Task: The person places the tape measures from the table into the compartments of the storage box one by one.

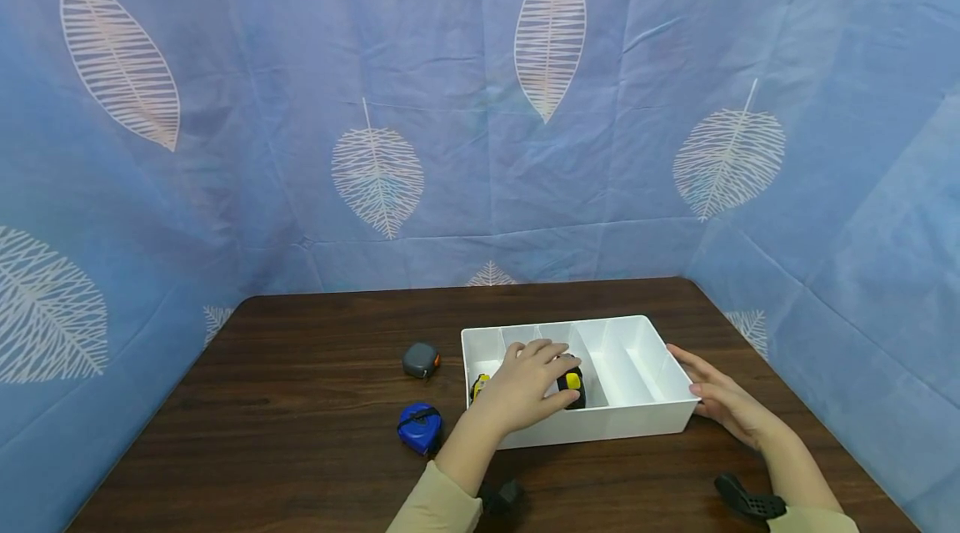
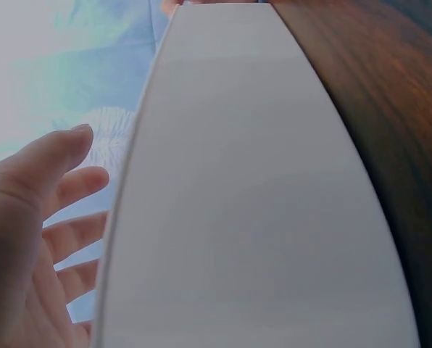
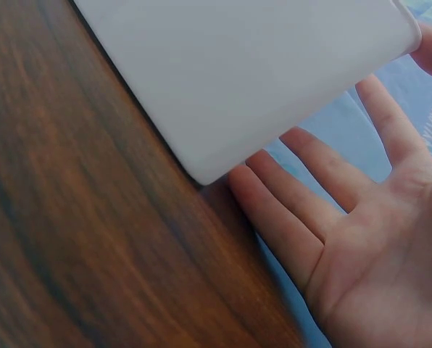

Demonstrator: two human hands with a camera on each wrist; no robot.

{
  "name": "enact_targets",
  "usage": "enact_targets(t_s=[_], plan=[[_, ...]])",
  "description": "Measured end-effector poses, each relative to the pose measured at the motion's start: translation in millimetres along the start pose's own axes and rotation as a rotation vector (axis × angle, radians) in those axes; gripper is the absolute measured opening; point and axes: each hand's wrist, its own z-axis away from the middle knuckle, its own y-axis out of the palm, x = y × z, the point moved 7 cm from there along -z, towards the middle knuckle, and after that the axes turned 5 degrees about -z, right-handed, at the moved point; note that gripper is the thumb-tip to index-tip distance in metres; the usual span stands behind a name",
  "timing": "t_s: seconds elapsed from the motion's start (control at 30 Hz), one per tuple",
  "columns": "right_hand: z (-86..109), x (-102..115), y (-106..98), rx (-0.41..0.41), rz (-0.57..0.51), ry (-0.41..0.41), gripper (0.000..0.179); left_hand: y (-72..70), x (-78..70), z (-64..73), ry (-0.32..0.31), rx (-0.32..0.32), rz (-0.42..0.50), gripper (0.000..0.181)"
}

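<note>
"Fingers first: how do they stand?"

"The left hand [image 1: 525, 383] has them spread wide, thumb apart, over the black tape measure [image 1: 573, 388] inside the white tray [image 1: 630, 423]. I can't tell whether they touch it."

"And the right hand [image 1: 729, 402]?"

"At the tray's right end, fingers nearly straight and fanned out, thumb by the rim's corner. It seems to steady things."

"So which step is this?"

"Setting the black one into its compartment or taking hold of it, I'd judge; I can't say which. A yellow tape measure [image 1: 480, 385] sits in the leftmost compartment. The grey tape measure [image 1: 421, 359] and the blue tape measure [image 1: 420, 428] lie on the table [image 1: 300, 399], left of the tray."

"What does the next move call for?"

"If it's placing, a straight lift clear of the walls, then a reach towards the blue one, the tray kept steady."
</note>
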Motion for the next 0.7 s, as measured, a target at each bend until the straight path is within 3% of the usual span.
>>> enact_targets(t_s=[0.33,0.7], plan=[[1.0,0.8,0.1,0.004,-0.011,-0.006,0.065,-16.2,1.5,2.2,-0.008,-0.026,0.002,0.048],[0.9,1.5,1.2,0.004,-0.012,-0.002,0.065,-23.6,2.2,6.1,-0.015,-0.012,0.036,0.048]])
